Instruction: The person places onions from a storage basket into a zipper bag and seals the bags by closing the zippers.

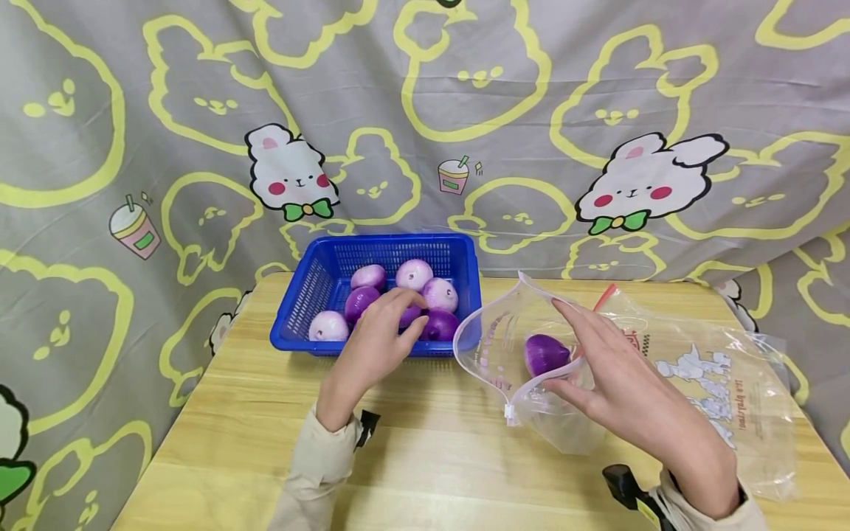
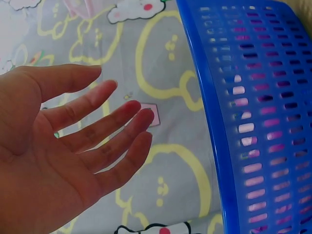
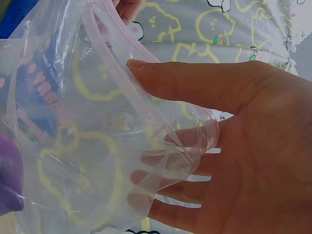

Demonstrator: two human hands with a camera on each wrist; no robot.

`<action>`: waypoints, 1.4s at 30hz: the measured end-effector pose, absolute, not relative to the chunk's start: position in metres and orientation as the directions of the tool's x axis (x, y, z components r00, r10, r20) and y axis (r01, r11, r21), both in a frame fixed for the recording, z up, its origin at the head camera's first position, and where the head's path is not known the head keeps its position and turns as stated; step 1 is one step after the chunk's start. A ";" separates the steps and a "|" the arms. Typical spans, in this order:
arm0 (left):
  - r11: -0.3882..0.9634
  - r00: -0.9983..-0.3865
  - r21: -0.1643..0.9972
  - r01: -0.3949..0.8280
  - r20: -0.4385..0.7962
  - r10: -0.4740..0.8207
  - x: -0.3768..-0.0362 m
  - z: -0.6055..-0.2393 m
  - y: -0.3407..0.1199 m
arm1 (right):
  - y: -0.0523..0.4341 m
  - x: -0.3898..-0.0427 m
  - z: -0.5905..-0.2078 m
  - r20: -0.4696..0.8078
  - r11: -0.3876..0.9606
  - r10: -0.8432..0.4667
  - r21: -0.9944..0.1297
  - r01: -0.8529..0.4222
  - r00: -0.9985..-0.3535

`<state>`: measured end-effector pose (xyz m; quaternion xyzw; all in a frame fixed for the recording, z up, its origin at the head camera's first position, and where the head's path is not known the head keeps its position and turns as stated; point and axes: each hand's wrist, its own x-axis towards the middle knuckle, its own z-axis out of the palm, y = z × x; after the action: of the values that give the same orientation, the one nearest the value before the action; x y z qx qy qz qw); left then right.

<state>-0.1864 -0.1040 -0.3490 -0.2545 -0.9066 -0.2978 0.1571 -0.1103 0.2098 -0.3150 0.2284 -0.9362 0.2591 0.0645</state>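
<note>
My left hand hovers over the front of a blue plastic basket and partly covers the onions inside. Its fingers are loosely bent with nothing between them, and in the left wrist view the palm shows bare beside the basket wall. Several purple and pale red onions lie in the basket. My right hand holds a clear zip bag by the right end of its mouth, thumb on the near rim, fingers along the far rim. The mouth gapes towards the basket. A purple onion shows within the bag's outline.
Another clear printed plastic bag, with a red strip near it, lies at the right of the wooden table. A grey curtain with yellow outlines hangs right behind the table. The bag's zip slider hangs at its near corner.
</note>
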 end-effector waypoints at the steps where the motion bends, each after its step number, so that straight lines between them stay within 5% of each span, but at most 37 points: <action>1: 0.694 -0.825 0.465 0.550 0.433 0.363 -0.187 -0.349 -0.105 | 0.210 -0.110 -0.315 0.240 0.760 -0.394 -0.457 -0.461 -0.887; 42: 0.791 -0.901 0.460 0.404 0.350 0.257 -0.224 -0.388 -0.143 | 0.210 -0.111 -0.316 0.231 0.762 -0.391 -0.460 -0.455 -0.891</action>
<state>-0.2239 -0.1427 -0.3884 -0.1763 -0.9365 -0.2713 0.1355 -0.1110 0.2100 -0.3162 0.2258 -0.9368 0.2604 0.0607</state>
